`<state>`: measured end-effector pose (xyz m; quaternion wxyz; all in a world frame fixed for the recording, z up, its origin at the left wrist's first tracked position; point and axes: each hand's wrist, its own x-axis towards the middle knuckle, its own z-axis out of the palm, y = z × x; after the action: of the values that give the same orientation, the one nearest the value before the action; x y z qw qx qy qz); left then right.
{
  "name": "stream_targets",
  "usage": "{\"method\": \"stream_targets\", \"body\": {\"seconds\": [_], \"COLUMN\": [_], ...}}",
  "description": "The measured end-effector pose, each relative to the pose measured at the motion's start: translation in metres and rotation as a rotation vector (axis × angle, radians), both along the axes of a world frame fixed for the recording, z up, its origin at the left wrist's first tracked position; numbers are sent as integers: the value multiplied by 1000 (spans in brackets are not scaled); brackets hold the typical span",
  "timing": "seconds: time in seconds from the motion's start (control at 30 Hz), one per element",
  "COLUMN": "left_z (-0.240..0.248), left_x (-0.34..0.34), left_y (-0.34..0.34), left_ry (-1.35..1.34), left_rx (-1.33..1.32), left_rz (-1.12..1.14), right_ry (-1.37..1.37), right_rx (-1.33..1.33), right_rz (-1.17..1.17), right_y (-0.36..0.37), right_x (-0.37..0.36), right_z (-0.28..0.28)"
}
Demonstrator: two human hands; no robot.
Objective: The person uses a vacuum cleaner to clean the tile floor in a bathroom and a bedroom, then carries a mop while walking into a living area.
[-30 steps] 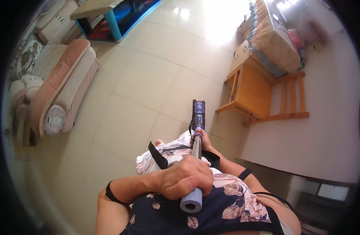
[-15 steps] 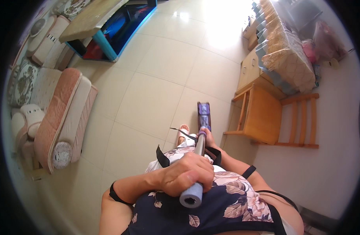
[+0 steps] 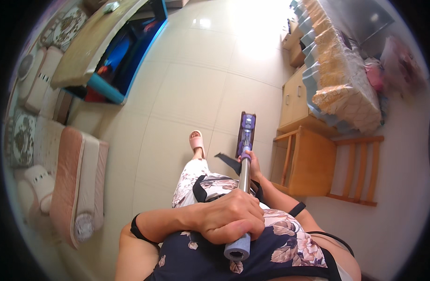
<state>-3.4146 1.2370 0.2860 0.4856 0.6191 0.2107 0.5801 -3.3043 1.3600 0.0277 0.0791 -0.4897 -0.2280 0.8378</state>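
A flat mop (image 3: 244,173) runs away from my body, its steel pole ending in a blue-grey grip near my chest. My left hand (image 3: 231,216) is wrapped round the pole's upper end, just above the tube's open tip. Lower down, beside the purple collar, my right hand (image 3: 255,164) closes round the pole, its fingers partly hidden behind it. The purple mop head (image 3: 247,129) is at the far end, over the pale tiles; whether it touches the floor I cannot tell.
A wooden chair (image 3: 313,161) stands close on the right, with a cloth-covered cabinet (image 3: 294,96) beyond it. To the left are a pink sofa (image 3: 67,173) and a low table (image 3: 91,54) with blue edging. My pink slipper (image 3: 196,144) is on the tiled floor (image 3: 177,103).
I have stepped forward: chair, cabinet, sofa and table all sit nearer, and my slippered foot reaches farther out. Both hands keep hold of the mop, which has shifted slightly right.
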Motion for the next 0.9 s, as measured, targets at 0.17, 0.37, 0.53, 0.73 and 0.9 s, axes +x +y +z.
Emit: {"method": "stream_targets", "body": {"seconds": [0.17,0.37,0.53,0.73,0.9], "left_z": [-18,-8,-3,-16,-38], "left_x": [-74,-188,-244,-309,-366], "left_y": [61,131,179,237,302], "left_ry": [-56,-60,-37,-71,-72], "left_rx": [-92,-54,-2,-9,-67], "left_rz": [-57,-196,-340,-315,-277], "right_ry": [-92,-37,10,-31,-65], "right_rx": [-56,-26,-145,39,-30], "right_rz": [-171,-316,-408,-283,-377], "right_y": [37,95,138,199,267], "right_x": [-41,-131,-192,-245,-304], "right_z": [-18,-9,-22,-15,-21]}}
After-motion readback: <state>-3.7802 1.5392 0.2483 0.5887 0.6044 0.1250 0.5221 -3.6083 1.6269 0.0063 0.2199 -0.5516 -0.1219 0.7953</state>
